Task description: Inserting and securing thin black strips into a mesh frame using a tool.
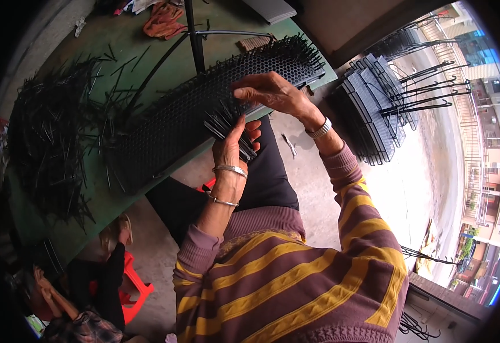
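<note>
My left hand (pixel 231 147) is closed round a bundle of thin black rods (pixel 220 123), which fan out past my thumb. My right hand (pixel 276 96) hovers just above that bundle, its thumb and fingers drawn together. Whatever may be between those fingertips is too dark to make out. Beneath and beyond both hands lies a long black tray with a honeycomb of holes (pixel 164 134). Many short black rods (pixel 293 48) stand upright in the holes at its far right end.
A heap of loose black rods (pixel 50 137) covers the left of the green table (pixel 110 211). A black metal stand (pixel 197 48) rises behind the tray. Stacked black racks (pixel 370 108) stand at right. At lower left a co-worker's hands (pixel 44 283) appear near a red stool (pixel 138 288).
</note>
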{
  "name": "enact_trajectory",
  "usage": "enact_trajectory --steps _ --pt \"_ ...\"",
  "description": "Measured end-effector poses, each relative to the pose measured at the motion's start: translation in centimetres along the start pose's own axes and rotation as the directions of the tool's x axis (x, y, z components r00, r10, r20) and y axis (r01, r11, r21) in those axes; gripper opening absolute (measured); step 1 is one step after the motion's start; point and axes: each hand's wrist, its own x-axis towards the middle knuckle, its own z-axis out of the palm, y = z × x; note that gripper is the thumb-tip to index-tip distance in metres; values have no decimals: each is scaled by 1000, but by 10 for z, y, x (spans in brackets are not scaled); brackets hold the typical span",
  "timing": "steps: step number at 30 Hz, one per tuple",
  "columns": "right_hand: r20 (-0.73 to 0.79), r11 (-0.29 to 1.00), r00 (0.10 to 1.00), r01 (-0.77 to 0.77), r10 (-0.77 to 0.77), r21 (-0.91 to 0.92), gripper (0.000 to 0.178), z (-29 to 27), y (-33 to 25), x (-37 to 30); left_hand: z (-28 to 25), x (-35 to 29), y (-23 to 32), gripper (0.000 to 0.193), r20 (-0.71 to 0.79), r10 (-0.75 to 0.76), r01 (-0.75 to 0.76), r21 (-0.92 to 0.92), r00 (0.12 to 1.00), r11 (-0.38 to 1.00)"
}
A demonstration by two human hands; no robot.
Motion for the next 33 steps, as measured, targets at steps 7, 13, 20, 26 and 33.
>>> enact_trajectory --steps 7,13,20,26,33 --pt "90 975 988 -143 129 172 19 -6 0 -1 6 0 -1 31 14 28 -29 56 1000 998" --pt "52 980 997 -69 60 185 18 -14 -6 -7 4 4 -6 34 24 23 -23 14 999 1000" --pt "-459 933 825 209 -330 -293 11 -44 -7 17 0 7 -13 34 1 -120 120 -81 993 989" --pt "-390 884 824 255 -411 -393 11 -56 11 41 -6 16 -24 29 17 -162 163 -144 987 976" --pt "-273 790 837 267 -474 -552 12 -68 18 49 -3 15 -21 24 -1 -170 167 -164 986 972"
